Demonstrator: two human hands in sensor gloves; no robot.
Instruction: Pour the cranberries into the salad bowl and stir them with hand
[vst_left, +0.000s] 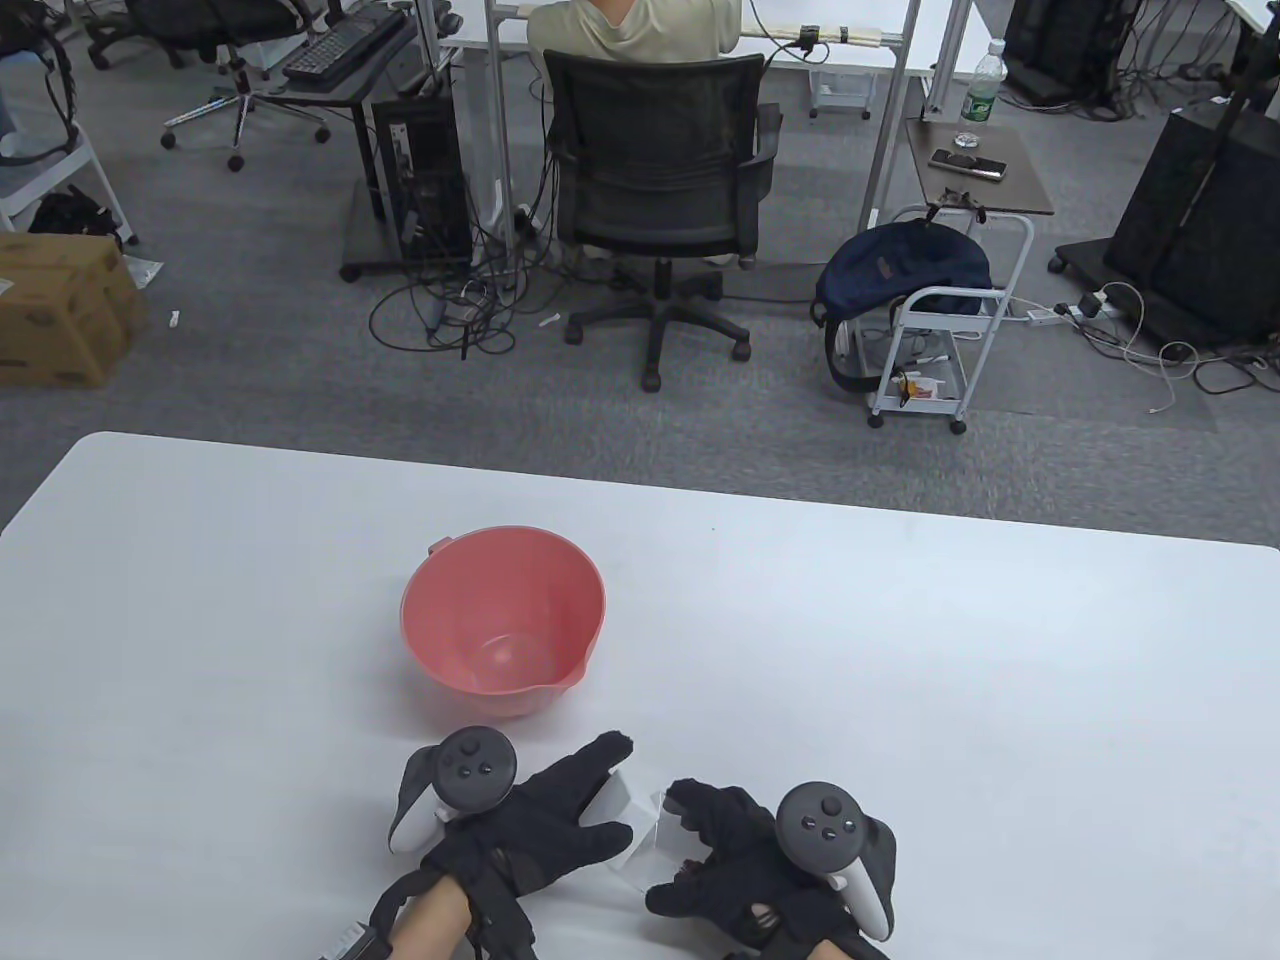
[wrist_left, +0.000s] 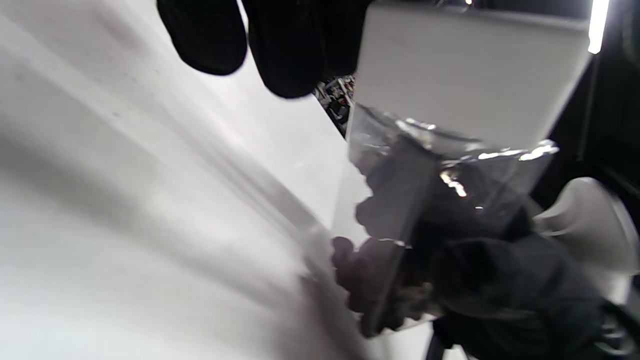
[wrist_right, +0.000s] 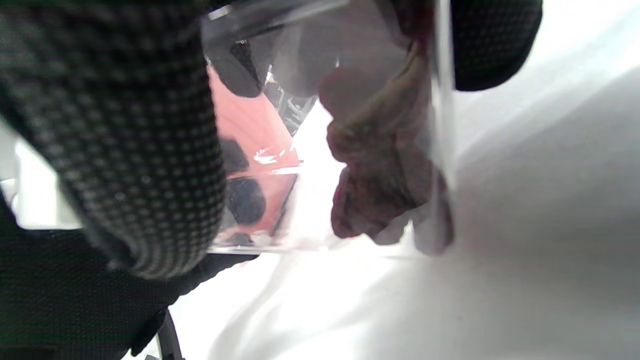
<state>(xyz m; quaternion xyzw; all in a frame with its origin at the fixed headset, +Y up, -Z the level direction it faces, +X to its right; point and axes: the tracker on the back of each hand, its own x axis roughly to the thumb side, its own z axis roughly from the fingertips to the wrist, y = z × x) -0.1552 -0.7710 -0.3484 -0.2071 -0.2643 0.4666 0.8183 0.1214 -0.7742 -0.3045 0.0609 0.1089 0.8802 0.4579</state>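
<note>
Two gloved hands low at the near edge of a white worktop (vst_left: 900, 640), both on one clear bag. Beyond the grip, toward the far side and a little left: pink salad bowl (vst_left: 503, 620), upright, nothing visible inside, pour lip turned toward the hands, well apart from the bag. Left hand (vst_left: 545, 825) laid with fingers stretched out toward the bag's white top strip, thumb below; from the table view, seems to pinch that strip, though the contact itself hidden. Right hand (vst_left: 735, 850) curled round the bag's other side, fingers wrapped over the film. Between the two grips: clear plastic bag (wrist_left: 440, 165), wide blank white band across its top, transparent below. No brand, label or writing legible anywhere on it. Inside the bag, bunched at the lower end nearest the right-hand grip: dark red cranberries (wrist_right: 380, 185), wrinkled, pressed against the film just above the worktop. Bowl's pink wall visible through the film in the right wrist view. Smallest of all: a tracker strapped on each hand's back, dark head with buttons, white handle.
</note>
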